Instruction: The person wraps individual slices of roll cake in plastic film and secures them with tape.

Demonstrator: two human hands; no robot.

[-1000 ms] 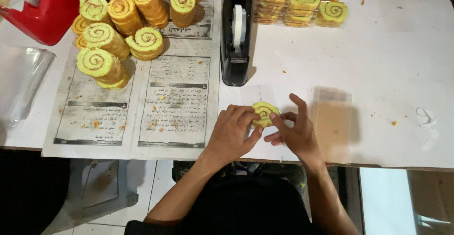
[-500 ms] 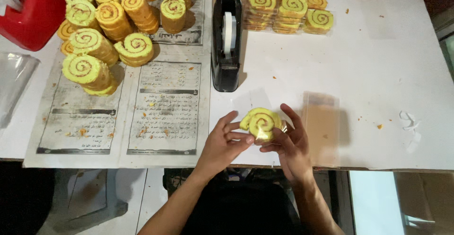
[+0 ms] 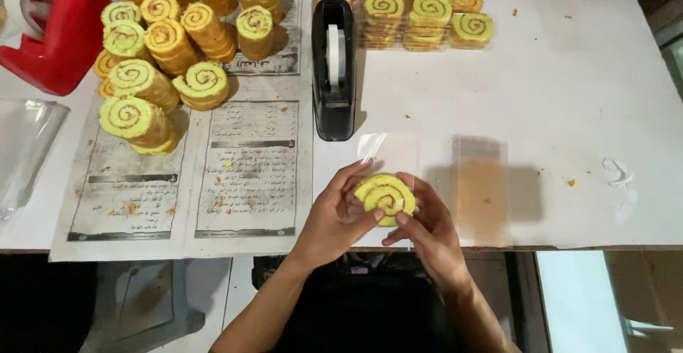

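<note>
**Roll slice lifted at the table edge, clear wrapper around it**

Compared with a second ago, the spiral roll slice [image 3: 385,198] sits higher and closer to the camera. Before, it lay low on the white table [image 3: 569,76] between the fingers; now both hands hold it up at the near edge. The left hand [image 3: 334,218] closes around its left side, with the thumb on the front face. The right hand [image 3: 427,228] pinches the right and lower rim with narrow fingers. A clear plastic wrapper [image 3: 388,150] stands up behind the slice, so I judge that the slice is going into it or is already partly inside; the pictures do not show which.

The black tape dispenser [image 3: 334,68] stays just beyond the hands. The unwrapped rolls [image 3: 153,61] remain on the newspaper [image 3: 249,168], and the wrapped slices [image 3: 420,8] are stacked at the far side. A second flat wrapper [image 3: 480,186] lies at the right.
</note>
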